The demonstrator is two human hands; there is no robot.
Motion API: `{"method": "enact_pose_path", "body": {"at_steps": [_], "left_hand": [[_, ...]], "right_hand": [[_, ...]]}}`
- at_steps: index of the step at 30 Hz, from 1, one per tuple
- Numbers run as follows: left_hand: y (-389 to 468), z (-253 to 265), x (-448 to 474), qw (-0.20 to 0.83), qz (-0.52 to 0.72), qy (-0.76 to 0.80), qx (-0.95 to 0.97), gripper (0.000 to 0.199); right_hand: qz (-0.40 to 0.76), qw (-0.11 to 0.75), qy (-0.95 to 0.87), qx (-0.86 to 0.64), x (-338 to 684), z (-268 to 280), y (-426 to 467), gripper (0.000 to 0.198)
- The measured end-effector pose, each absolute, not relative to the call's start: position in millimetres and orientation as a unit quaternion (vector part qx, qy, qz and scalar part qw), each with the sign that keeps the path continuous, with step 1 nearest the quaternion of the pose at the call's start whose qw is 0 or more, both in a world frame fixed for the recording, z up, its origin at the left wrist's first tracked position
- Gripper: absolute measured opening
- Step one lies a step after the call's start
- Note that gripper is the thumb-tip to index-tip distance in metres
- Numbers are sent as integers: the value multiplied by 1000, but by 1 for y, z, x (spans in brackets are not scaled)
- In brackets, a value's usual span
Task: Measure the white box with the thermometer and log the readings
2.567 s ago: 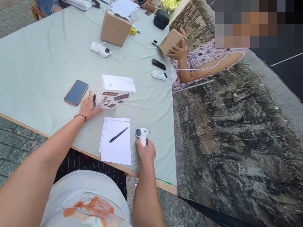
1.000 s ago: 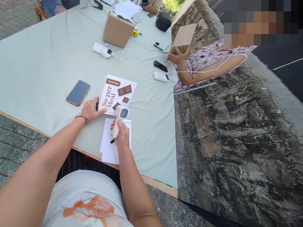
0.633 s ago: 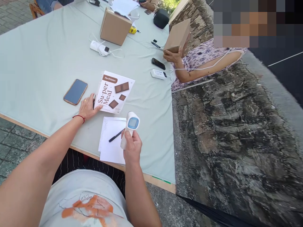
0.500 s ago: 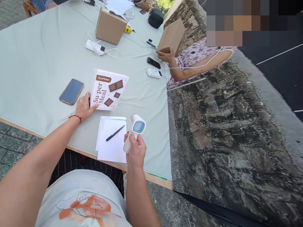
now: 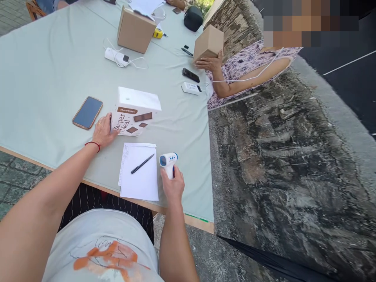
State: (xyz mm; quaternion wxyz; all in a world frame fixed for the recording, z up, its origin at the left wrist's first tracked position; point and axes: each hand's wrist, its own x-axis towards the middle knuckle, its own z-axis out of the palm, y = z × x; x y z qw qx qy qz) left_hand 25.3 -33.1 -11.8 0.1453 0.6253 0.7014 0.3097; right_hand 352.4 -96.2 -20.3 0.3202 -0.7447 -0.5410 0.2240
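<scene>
White thermometer [image 5: 168, 161], right hand [image 5: 174, 186] clasping, left [image 5: 103, 131] touching box [image 5: 136, 110]

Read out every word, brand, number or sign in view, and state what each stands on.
"NutriMotion": on the brown band on the front of the white box.
"Su-per Meal": in dark lettering below that band, on the same box.
Too small or blurred to read: the marks on the thermometer, along the left edge of the papers, and on the white device next to the black device.
</scene>
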Motion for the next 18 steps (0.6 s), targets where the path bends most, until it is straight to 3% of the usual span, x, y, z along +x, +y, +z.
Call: {"method": "enact_pose_path", "body": {"at_steps": [5,8,12,18], "left_hand": [[-33,-14,26,149,305,697,631,79],[-32,-16,25,147,303,691,640,78],[-32,-16,26,147,295,689,645,73],[-35,-13,31,141,277,706,637,70]], "right_hand": [[155,203,-581,-773,373,-38,-89,65],[71,233,-628,-739,368,-39,-91,61],[57,289,-742,-602,343,-40,-86,35],[73,204,-848,-483,322,-39,-60,31]]}}
